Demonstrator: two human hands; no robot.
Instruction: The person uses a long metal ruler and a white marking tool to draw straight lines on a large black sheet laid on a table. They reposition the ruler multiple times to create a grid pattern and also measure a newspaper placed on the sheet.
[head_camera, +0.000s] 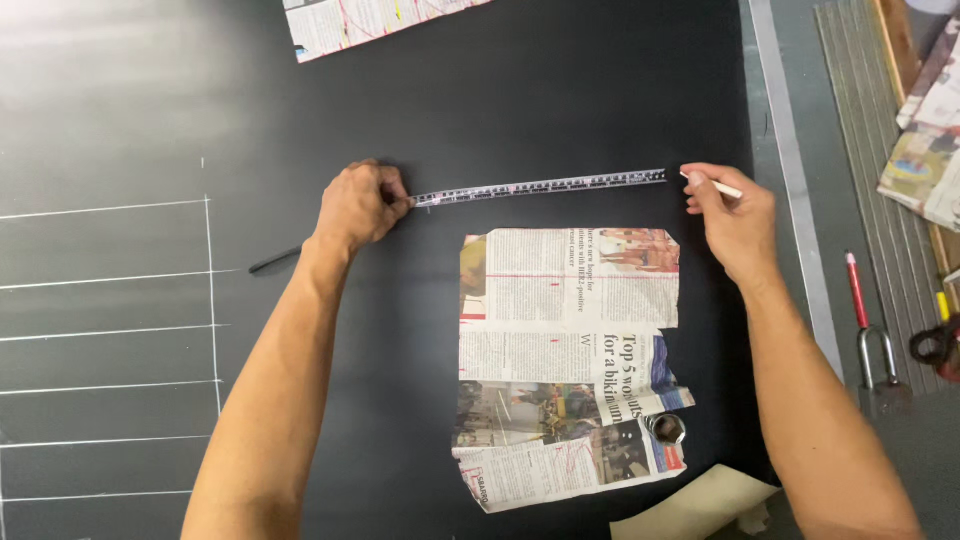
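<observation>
Measuring tape (540, 186) lies stretched flat across black cloth (560, 90), just above a newspaper pattern (570, 370). Left hand (360, 205) clamps its fingers on the tape's left end; right hand (730, 215) pinches a white chalk (722, 187) at the tape's right end. White chalk lines (110, 330) run far left of the tape. A metal strip (795, 190) edges the cloth right of it.

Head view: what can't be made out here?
- Measuring tape: its left end is hidden inside the left hand; markings too small to read.
- White chalk stick: mostly covered by the right hand, so its tip is unseen.
- Newspaper sheet at top: cut off by the top edge.
- Scissors: cut off by the right edge.
- Cream sheet: cut off by the bottom edge.
</observation>
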